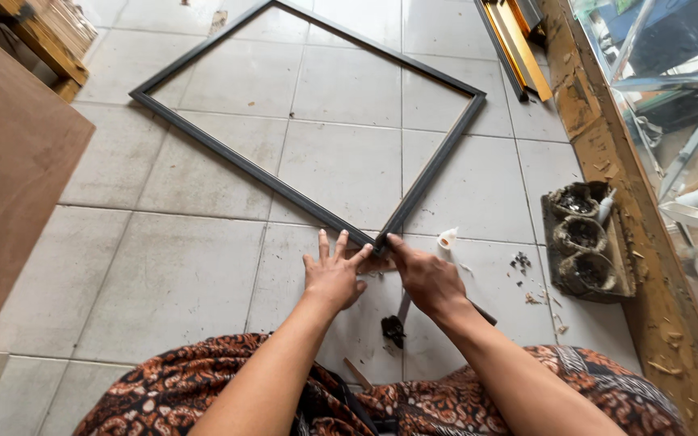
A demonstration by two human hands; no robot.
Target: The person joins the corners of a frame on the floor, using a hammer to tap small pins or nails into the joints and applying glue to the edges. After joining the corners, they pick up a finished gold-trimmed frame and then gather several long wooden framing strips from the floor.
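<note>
Frame, dark, lies flat on floor tiles; its near corner sits between both hands. Left hand splayed flat, right hand pinching corner w/ fingertips. Best: press evenly, keep mitre flush.

a dark grey, nearly black frame is lying on pale grey-white floor tiles with thin darker grout lines. a plain reddish-brown board is showing at the left. cloth patterned in orange, brown and black batik swirls is covering the lap. a small white bottle is sitting on the tiles. yellow and gold mouldings are glinting at the top, beside a raw tan wooden beam flecked with chips.
</note>
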